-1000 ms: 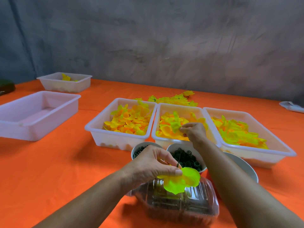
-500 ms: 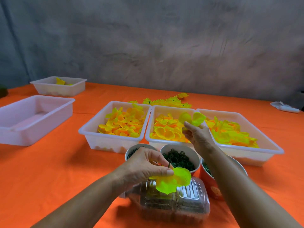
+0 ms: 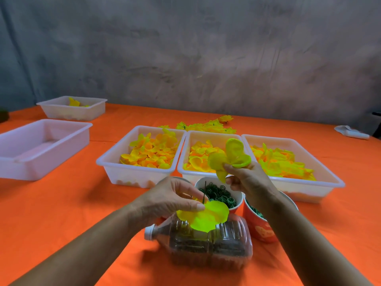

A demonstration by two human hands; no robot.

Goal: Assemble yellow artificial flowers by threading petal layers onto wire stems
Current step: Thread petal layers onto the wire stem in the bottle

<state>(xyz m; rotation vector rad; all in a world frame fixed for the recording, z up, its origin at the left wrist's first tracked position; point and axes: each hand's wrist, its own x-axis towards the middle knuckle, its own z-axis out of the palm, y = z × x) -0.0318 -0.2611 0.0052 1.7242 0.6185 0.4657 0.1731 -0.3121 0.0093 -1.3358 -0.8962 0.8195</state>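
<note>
Petal layer (image 3: 231, 156), pinched in right hand (image 3: 249, 178), hangs above wire stem (image 3: 204, 193) that left hand (image 3: 171, 200) pinches upright, ready for threading.

An orange tablecloth (image 3: 61, 213) meets a grey wall (image 3: 185, 48), a small white object (image 3: 351, 132) lying far right.

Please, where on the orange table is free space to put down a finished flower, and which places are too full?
Bare orange cloth lies in front of the empty tray, left of the left hand. Another bare strip lies right of the right petal tray. It is crowded around the cups and plastic bottle.
</note>
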